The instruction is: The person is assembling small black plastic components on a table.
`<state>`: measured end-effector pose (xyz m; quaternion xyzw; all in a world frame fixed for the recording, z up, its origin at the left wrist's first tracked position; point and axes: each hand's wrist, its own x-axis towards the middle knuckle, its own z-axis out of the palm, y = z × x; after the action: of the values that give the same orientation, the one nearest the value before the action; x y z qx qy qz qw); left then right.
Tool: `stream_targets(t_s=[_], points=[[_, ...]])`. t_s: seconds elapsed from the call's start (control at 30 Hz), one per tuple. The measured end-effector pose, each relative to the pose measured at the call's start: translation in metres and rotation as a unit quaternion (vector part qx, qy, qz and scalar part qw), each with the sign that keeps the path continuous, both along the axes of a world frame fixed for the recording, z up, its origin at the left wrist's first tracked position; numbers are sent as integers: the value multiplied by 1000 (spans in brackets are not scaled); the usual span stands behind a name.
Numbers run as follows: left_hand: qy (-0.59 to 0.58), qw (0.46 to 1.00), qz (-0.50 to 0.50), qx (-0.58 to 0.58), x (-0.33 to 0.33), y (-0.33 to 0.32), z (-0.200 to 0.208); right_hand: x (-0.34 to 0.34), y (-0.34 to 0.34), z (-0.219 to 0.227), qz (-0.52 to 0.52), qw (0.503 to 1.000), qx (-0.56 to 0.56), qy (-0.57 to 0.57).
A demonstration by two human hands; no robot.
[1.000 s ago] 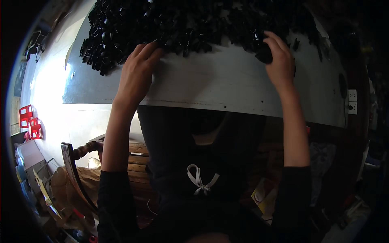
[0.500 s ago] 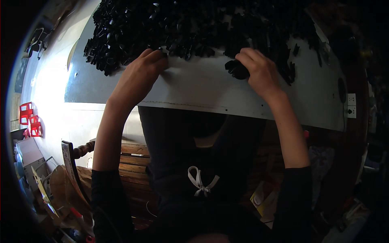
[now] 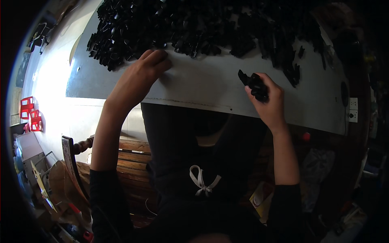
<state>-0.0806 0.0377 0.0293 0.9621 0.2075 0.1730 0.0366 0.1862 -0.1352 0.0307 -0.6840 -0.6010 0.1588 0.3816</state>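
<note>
Right fingers (image 3: 269,80) clasp black pieces (image 3: 257,88), left fingers (image 3: 155,56) curl, grip unclear, above grey table (image 3: 198,83); red stools (image 3: 27,106) on bright floor (image 3: 81,115).

The grey table (image 3: 202,83) is covered from eleven to one o'clock by heaped small black pieces (image 3: 133,30).

The heaped black parts (image 3: 133,32) looked like hard plastic, many glossy enough to glint; the held black pieces (image 3: 258,87) seemed duller. The tabletop (image 3: 202,81) was smooth, with a muted satin sheen. The floor (image 3: 87,117) shone like polished tile. The bench slats (image 3: 133,163) were glossy wood. Trousers (image 3: 162,133) and sleeve (image 3: 106,194) were matt cloth, the drawstring (image 3: 203,189) soft fabric, the red stools (image 3: 26,106) apparently plastic.
</note>
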Motion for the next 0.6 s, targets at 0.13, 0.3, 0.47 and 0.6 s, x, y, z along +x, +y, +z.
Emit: stream_targets(t_s=[0.13,0.3,0.47,0.6], points=[[5,1000,16,17,-1,0,0,-15,-10,6,-4,997,-5,82],[-255,939,9,-229,6,-25,3,-42,-14,18,42,994,86,44],[-414,702,-110,-569,22,-66,-6,-56,-15,32,75,991,109,-6],[-404,701,-141,-570,28,-74,-5,-55,-15,39,104,988,106,-48]])
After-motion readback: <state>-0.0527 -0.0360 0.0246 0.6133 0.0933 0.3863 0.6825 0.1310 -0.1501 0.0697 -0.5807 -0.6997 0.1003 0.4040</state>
